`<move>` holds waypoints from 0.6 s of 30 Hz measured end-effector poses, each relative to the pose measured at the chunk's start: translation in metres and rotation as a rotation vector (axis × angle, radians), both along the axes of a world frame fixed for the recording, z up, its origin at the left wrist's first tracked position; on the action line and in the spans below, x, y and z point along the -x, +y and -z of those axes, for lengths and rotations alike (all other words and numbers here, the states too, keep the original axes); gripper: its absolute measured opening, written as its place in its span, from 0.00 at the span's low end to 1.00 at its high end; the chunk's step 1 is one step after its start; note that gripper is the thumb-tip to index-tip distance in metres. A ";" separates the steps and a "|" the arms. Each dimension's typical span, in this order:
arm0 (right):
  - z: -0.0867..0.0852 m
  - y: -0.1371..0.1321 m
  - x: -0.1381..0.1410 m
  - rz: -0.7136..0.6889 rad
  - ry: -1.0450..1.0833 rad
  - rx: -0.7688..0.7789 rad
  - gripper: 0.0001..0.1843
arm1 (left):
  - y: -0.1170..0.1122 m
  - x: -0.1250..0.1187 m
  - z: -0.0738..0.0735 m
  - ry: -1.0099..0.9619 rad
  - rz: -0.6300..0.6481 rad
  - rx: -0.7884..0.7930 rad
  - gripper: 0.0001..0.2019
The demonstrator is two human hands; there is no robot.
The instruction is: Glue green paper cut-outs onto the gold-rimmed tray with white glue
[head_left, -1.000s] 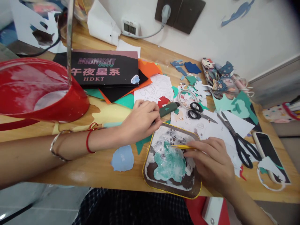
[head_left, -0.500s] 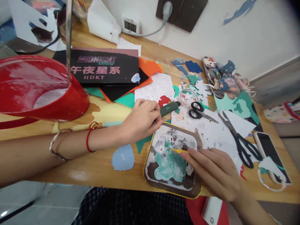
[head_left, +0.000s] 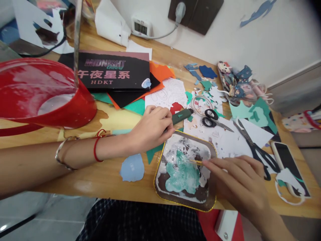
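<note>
A shallow tray [head_left: 160, 197] with a gold rim lies at the table's front edge, its floor smeared with white paste. In it is a wet, glossy green cut-out [head_left: 180, 175], partly coated in white. My right hand [head_left: 238, 180] pinches a thin yellow stick [head_left: 198, 162] above the cut-out's right side; whether its tip touches, I cannot tell. My left hand [head_left: 156, 125] rests with curled fingers at the tray's upper left corner. What those fingers grip is hidden. A dark green handle-like tool [head_left: 182, 116] lies right beside them.
A red bucket [head_left: 85, 107] with white residue stands at left, near a black box [head_left: 112, 72]. Small scissors [head_left: 212, 118], large scissors [head_left: 258, 150], a tape roll [head_left: 202, 105], paper scraps and a phone [head_left: 288, 164] lie behind and right. A blue scrap [head_left: 132, 168] lies left of the tray.
My right hand has drawn the yellow stick a little to the right, away from the middle of the green cut-out. My left hand stays in place.
</note>
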State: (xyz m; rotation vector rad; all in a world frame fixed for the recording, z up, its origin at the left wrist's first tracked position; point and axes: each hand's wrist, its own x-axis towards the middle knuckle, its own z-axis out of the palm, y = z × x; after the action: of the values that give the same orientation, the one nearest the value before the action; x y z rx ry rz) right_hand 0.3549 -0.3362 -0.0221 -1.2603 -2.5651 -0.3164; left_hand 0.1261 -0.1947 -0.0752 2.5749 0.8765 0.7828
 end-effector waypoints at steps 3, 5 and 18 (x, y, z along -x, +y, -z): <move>0.002 0.005 0.000 0.136 0.088 0.145 0.14 | 0.000 0.000 -0.001 0.007 0.003 0.013 0.09; 0.003 0.007 -0.002 0.185 0.092 0.200 0.13 | 0.000 0.000 -0.002 0.011 0.007 0.021 0.09; -0.002 0.029 -0.007 0.159 0.231 0.600 0.07 | -0.001 0.000 -0.002 0.016 0.000 0.007 0.11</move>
State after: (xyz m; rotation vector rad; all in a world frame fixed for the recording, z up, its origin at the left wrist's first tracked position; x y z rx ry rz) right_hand 0.3620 -0.3075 -0.0199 -1.5805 -2.4377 0.5838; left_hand 0.1257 -0.1954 -0.0732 2.5786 0.8825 0.7589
